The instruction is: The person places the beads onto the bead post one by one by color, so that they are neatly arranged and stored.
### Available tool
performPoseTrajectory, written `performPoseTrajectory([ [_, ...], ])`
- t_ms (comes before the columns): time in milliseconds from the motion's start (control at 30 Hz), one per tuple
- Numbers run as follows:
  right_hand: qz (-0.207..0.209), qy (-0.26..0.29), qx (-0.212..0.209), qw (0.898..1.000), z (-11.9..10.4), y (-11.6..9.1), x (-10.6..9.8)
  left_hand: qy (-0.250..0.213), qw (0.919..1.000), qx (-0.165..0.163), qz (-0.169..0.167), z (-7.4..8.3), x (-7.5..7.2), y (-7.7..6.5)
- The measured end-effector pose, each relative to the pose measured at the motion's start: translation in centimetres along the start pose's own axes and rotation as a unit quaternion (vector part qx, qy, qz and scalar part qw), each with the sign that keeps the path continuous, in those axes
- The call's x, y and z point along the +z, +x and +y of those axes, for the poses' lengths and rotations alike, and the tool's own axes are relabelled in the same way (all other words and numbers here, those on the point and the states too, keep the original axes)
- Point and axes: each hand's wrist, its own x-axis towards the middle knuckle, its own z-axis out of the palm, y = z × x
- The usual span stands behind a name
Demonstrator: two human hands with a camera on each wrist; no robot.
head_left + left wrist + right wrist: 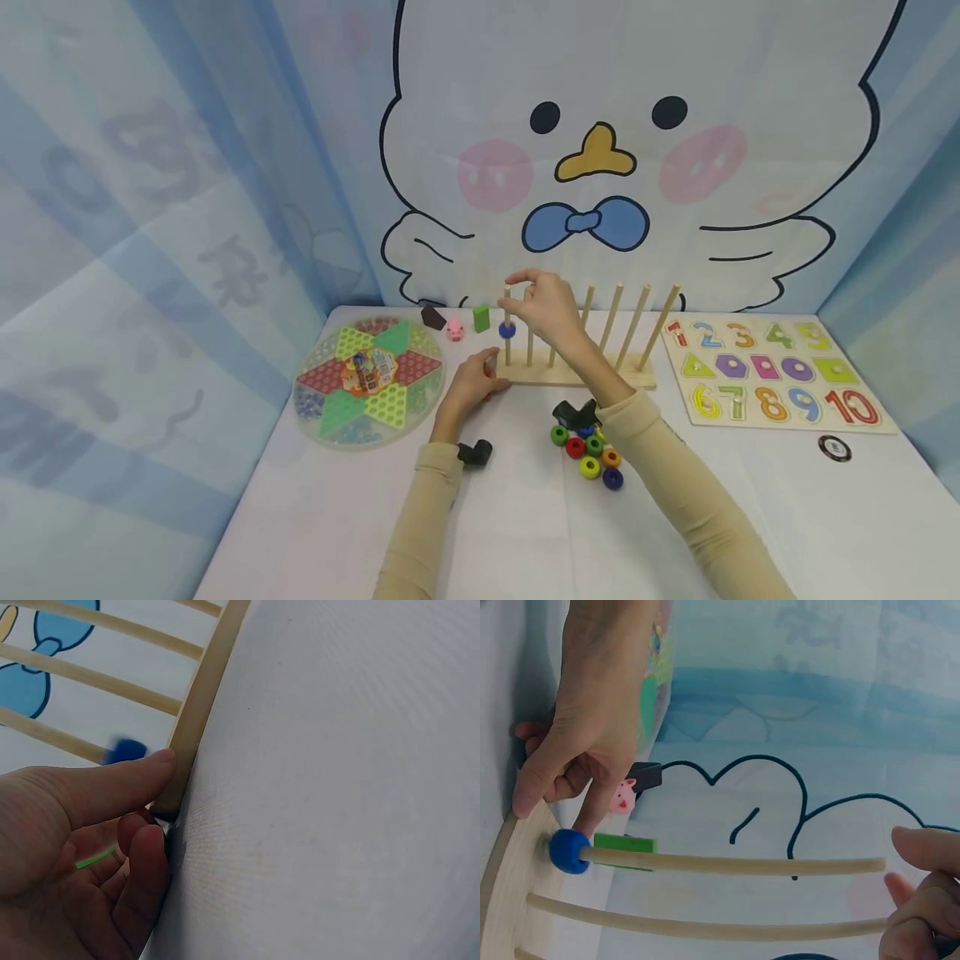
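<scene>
A wooden peg stand [577, 379] with a row of upright pegs stands toward the back of the table. My left hand [472, 379] grips the left end of its base, the thumb [120, 787] against the front edge and fingers around the end. A blue bead [507, 331] is threaded on the leftmost peg [780, 865], low on it in the right wrist view and blurred in the left one. By the top of that peg is my right hand [551, 310], thumb and index finger apart, holding nothing. Several coloured beads [590, 467] lie in front of the stand.
Left of the stand lies a round star-patterned game board [405, 404]. Behind sit a pink pig figure [455, 330], a green block [481, 317] and a dark block [432, 317]. A number-and-shape puzzle board [757, 417] and a black-and-white chip [835, 448] lie right. A printed curtain [450, 75] backs the table.
</scene>
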Motion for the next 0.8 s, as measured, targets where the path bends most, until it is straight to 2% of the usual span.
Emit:
performPoseTrajectory([
  [167,0.017,0.111,0.005,0.994,1.9,-3.2,-1.4,-0.011,0.9999,0.0,-0.002,0.3,0.1,-0.1],
  [300,-0.005,0.159,0.049,0.986,3.5,-6.7,-2.9,-0.013,0.9999,-0.008,-0.002,0.3,0.0,-0.2],
  [433,-0.035,0.171,0.116,0.978,6.2,-9.5,-4.4,-0.013,0.9999,-0.003,0.003,0.2,-0.1,-0.1],
  [633,-0.053,0.149,0.225,0.961,13.9,-12.1,-4.9,-0.013,0.9999,-0.001,-0.001,0.2,-0.2,0.0],
  [800,-0.055,0.138,0.285,0.947,16.7,-14.0,-5.4,-0.016,0.9999,-0.002,-0.002,0.2,-0.1,-0.1],
])
